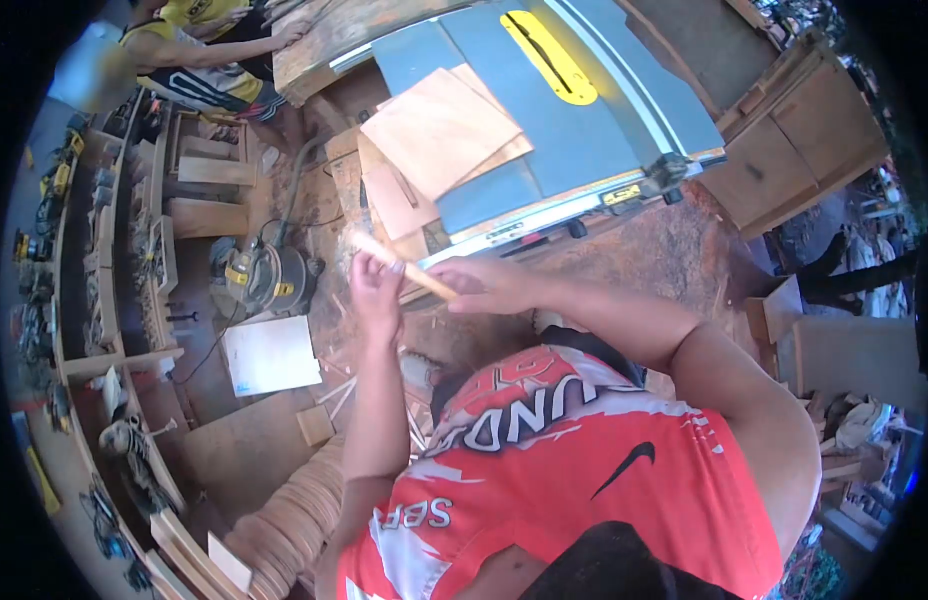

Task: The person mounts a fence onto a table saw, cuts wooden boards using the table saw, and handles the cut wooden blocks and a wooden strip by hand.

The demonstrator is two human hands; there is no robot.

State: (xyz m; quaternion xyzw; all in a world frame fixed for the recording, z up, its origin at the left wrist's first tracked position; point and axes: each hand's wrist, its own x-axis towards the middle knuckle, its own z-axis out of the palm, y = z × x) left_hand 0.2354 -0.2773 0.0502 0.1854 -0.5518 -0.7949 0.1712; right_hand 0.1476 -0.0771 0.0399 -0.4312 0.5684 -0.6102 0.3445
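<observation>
Both my hands are raised in front of my chest, holding a narrow, light wooden piece (424, 278) tilted between them. Around its far left part my left hand (377, 288) is closed, with fingertips showing on top. My right hand (489, 285) grips the near end, thumb and fingers pressed against it. The piece is seen nearly edge-on and its upper end is blurred, so its full width is unclear. Just beyond my hands, thin square wooden panels (439, 130) lie stacked on the corner of a table saw (414, 55).
The saw has a yellow insert (549, 58) and a front rail (554, 215). A vacuum (269, 275) with a hose stands at left, near a white board (272, 355) on the floor. Tool-filled shelves (109, 250) line the left. Another person (199, 75) leans at a wooden bench.
</observation>
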